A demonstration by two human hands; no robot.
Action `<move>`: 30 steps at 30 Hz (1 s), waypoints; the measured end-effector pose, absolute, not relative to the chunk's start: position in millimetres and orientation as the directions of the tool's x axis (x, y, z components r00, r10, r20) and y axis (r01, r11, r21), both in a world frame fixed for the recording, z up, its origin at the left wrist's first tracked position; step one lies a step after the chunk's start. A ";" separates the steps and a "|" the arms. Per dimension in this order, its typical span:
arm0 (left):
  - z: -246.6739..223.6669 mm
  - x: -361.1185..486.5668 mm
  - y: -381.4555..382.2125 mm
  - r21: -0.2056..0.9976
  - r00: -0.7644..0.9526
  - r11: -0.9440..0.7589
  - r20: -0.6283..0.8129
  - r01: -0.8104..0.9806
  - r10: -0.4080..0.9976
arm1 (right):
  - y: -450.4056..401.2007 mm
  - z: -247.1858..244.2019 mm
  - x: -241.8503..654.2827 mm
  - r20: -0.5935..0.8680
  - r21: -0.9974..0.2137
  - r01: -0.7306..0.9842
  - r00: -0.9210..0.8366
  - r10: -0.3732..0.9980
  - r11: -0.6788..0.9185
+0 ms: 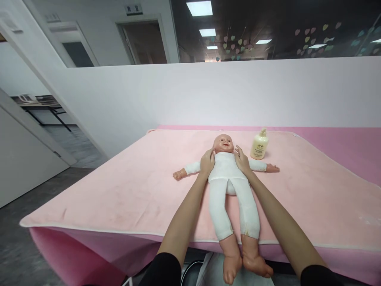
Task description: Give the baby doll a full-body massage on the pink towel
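A baby doll (228, 169) with a white cloth body lies on its back on a pink blanket (125, 194). Its head points to the wall, its arms are spread wide, and its feet hang past the near edge. My left hand (207, 162) rests against the doll's shoulder on the left side of the view, its fingers stretched towards the head. At the opposite shoulder, my right hand (242, 159) touches the doll with fingers extended and a little apart. Both hands are open, and neither is wrapped round anything that I can see.
A pale yellow pump bottle (259, 145) stands upright on the blanket, right of the doll's head. Behind the table is a white wall (223, 93) with a dark window above. A white door (26, 151) is at the left. Below the near edge, a grey seat-like shape partly shows.
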State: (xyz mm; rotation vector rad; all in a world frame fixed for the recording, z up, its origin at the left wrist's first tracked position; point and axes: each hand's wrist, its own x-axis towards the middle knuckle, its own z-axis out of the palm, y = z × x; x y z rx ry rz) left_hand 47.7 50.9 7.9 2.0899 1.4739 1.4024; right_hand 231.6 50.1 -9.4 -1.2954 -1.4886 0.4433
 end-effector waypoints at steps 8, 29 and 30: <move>9.4 31.7 20.7 0.538 0.124 -0.463 0.549 0.704 0.826 | 6.0 -17.9 248.6 0.526 -0.697 0.601 0.056 0.849 0.392; 107.9 218.8 52.6 0.615 0.377 0.331 -0.060 -0.716 0.924 | 67.9 77.9 340.5 0.691 -0.391 0.870 0.061 0.720 0.300; 108.3 221.4 52.9 0.582 0.376 0.342 -0.066 -0.738 0.924 | 67.2 76.5 339.9 0.696 -0.370 0.885 0.063 0.715 0.283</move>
